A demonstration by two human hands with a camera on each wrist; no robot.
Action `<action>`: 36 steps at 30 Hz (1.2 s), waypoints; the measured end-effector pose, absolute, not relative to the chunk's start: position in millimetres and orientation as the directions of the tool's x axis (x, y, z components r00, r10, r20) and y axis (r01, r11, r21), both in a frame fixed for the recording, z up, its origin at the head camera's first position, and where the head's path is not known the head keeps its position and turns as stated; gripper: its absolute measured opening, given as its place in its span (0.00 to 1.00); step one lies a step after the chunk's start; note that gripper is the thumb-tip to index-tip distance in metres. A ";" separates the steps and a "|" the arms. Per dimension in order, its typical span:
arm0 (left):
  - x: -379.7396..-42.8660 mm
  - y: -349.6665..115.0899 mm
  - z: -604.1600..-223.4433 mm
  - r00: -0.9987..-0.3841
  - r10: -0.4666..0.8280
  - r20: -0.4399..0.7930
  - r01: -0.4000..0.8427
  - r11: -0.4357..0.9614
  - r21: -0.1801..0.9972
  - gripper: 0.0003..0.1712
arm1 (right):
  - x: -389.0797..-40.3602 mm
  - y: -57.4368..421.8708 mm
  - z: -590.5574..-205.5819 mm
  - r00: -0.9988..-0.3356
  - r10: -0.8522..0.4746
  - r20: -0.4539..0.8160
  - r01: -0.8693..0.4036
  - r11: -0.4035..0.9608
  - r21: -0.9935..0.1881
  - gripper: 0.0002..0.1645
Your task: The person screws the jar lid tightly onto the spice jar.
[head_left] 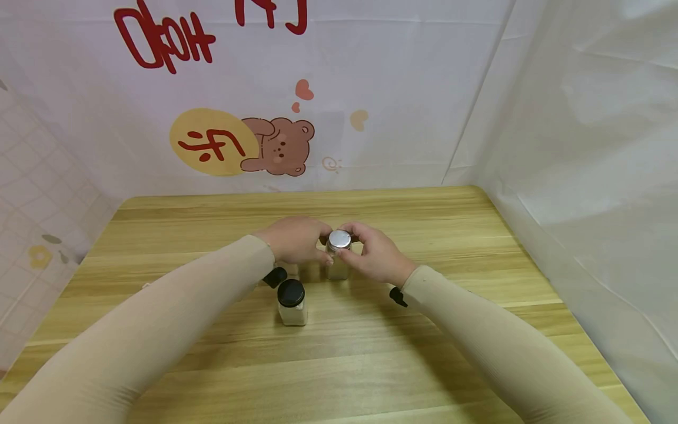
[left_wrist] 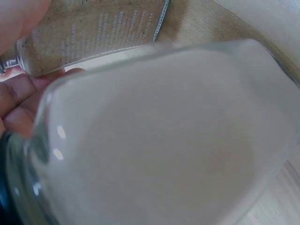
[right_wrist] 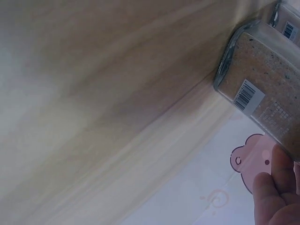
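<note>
A glass seasoning jar (head_left: 337, 270) with a silver lid stands upright on the table between both hands. My left hand (head_left: 298, 240) holds it from the left, thumb and finger near the lid. From the right, my right hand (head_left: 374, 254) grips it just under the lid. Speckled tan contents and a barcode show on a jar (right_wrist: 262, 84) beside the fingers in the right wrist view. A black-lidded jar (head_left: 292, 309) with pale contents stands nearer, left of the held one. Its pale glass side (left_wrist: 164, 136) fills much of the left wrist view.
Behind the left wrist a further jar (head_left: 289, 270) is partly hidden by the sleeve. Another barcoded jar (right_wrist: 290, 28) sits at the right wrist view's corner. The wooden table (head_left: 339, 377) meets a printed cloth backdrop (head_left: 402, 88) at its far edge.
</note>
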State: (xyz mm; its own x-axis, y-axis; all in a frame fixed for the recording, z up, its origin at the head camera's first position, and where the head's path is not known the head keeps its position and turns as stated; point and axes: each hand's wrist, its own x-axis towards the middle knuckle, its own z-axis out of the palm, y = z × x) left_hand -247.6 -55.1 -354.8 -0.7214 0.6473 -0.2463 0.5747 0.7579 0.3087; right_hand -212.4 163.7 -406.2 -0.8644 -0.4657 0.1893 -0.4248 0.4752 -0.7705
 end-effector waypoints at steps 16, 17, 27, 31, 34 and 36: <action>-247.2 -55.9 -355.9 -0.730 0.638 -0.245 0.570 0.766 0.297 0.19 | -209.8 161.5 -408.2 -0.882 -0.436 0.177 -0.394 0.479 -0.784 0.16; -247.1 -55.9 -355.8 -0.729 0.639 -0.246 0.571 0.765 0.298 0.19 | -209.7 161.3 -408.2 -0.882 -0.436 0.178 -0.393 0.475 -0.787 0.16; -246.4 -56.2 -355.9 -0.725 0.643 -0.246 0.571 0.762 0.306 0.19 | -207.4 159.9 -408.1 -0.889 -0.422 0.177 -0.377 0.458 -0.805 0.16; -245.8 -55.8 -356.0 -0.726 0.642 -0.248 0.571 0.763 0.304 0.20 | -208.4 160.4 -407.9 -0.885 -0.434 0.168 -0.373 0.445 -0.814 0.19; -245.8 -55.7 -356.4 -0.726 0.640 -0.250 0.568 0.764 0.306 0.21 | -211.2 162.3 -408.2 -0.870 -0.463 0.166 -0.386 0.433 -0.815 0.23; -245.8 -55.7 -356.7 -0.727 0.638 -0.252 0.566 0.766 0.306 0.21 | -213.5 163.8 -408.5 -0.859 -0.486 0.162 -0.392 0.419 -0.819 0.23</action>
State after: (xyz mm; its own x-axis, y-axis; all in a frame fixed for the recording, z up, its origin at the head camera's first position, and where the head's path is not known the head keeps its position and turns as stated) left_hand -245.8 -55.7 -356.7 -0.7271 0.6385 -0.2525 0.5661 0.7655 0.3057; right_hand -213.5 163.8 -408.5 -0.8587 -0.4863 0.1617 -0.3918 0.4194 -0.8189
